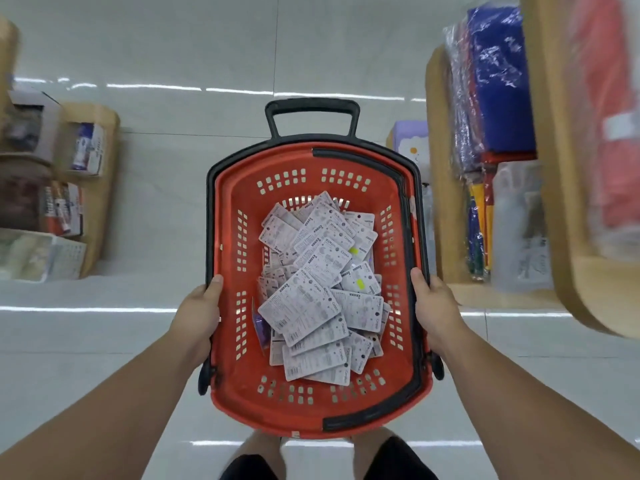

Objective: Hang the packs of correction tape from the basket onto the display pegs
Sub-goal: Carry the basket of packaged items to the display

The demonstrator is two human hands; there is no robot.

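A red plastic basket (228, 209) with black rim and handles hangs above the tiled floor, straight below my head. Inside it lies a loose heap of several correction tape packs (322, 289), mostly white card backs facing up. My left hand (199, 313) grips the basket's left rim, thumb over the edge. On the opposite side my right hand (434, 310) grips the right rim the same way. No display pegs are in view.
Wooden shelf units stand on both sides of the aisle: the left shelves (93, 188) hold boxed goods, the right shelves (450, 202) hold wrapped blue, red and yellow items. A purple box (410, 140) sits by the right unit. Glossy white floor (173, 133) runs ahead.
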